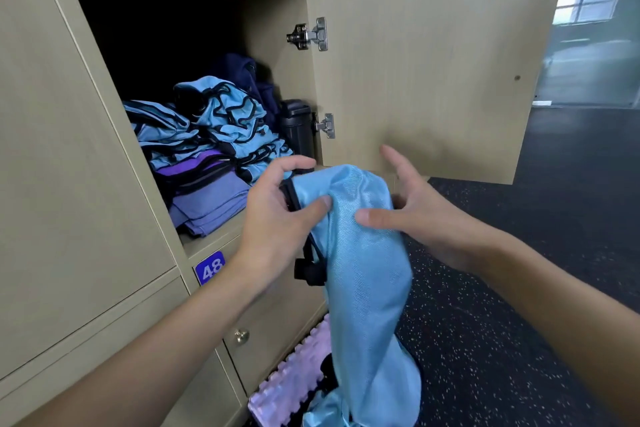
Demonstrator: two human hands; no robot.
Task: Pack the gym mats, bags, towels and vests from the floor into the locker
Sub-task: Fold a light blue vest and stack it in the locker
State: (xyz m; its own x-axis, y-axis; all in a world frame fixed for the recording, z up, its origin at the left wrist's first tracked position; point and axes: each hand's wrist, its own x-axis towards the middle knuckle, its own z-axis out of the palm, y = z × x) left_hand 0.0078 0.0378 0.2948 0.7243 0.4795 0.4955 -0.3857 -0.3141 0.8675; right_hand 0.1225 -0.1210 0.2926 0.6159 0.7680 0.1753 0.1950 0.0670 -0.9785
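Light-blue shiny vest (363, 253) is gripped by the left hand (277, 204), touched by the spread right hand (415, 215); a lilac foam mat (294, 388) lies unpacked.

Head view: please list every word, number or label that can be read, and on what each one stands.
"48": white digits on a blue plate on the locker front, under the open compartment.
Nothing else reads; the light blue fabric and open door show no print.
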